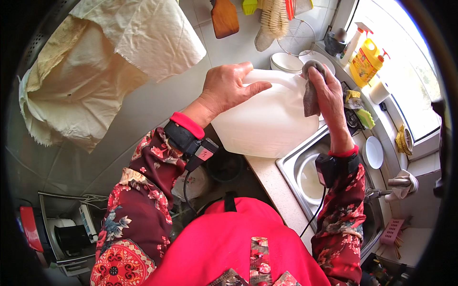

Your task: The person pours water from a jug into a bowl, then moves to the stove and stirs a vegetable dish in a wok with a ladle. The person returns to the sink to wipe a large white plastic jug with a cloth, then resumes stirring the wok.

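A large whitish translucent plastic jug [262,126] is held up in front of me, tilted on its side above the counter edge. My left hand [230,88] is closed round its upper left part, thumb lying along the top. Pressed against the jug's right end is a grey cloth [312,93], gripped in my right hand [329,95]. The fingers of that hand are bent over the cloth. Whether the jug's mouth lies under the cloth cannot be seen.
Below right, a sink [286,164] holds a white basin [305,188]. Bowls [286,62] stand behind the jug. Bottles [366,62] line the windowsill, and a white plate [372,152] leans beside the sink. Cream cloths [95,81] hang at left; a wooden spatula [224,19] hangs on the wall.
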Demonstrator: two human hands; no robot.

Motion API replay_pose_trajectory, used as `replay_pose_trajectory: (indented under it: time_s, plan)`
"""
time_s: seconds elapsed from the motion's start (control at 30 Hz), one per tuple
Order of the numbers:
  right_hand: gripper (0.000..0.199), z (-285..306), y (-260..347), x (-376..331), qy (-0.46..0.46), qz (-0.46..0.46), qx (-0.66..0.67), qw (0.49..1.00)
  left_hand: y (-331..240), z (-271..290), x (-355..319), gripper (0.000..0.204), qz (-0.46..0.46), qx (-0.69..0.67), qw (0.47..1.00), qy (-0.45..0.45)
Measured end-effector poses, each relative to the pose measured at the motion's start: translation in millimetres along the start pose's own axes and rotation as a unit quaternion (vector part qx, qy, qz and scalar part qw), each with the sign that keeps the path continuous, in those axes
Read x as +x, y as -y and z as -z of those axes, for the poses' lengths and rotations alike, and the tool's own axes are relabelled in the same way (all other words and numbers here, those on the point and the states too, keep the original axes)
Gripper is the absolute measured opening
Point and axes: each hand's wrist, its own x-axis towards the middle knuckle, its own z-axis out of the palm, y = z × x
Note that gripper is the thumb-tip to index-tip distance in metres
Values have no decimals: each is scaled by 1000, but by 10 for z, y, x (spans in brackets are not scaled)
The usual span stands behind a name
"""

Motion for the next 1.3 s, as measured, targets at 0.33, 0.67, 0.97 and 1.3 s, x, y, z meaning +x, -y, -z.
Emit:
replay_pose_trajectory:
  time_s: [0.33, 0.67, 0.97, 1.3]
  plan:
    - [25, 26, -329, -348, -141, 26, 174, 974, 42, -87, 153, 55, 9, -34, 999, -1]
    - [29, -110, -352, -689, -122, -22, 74, 990, 98, 24, 68, 42, 3, -50, 999, 20]
    - [36, 84, -520, -37, -26, -70, 86, 993, 79, -9, 65, 44, -5, -82, 996, 22]
    - [45, -160, -1154, -679, -193, -245, 213, 926, 58, -67, 90, 47, -7, -54, 998, 24]
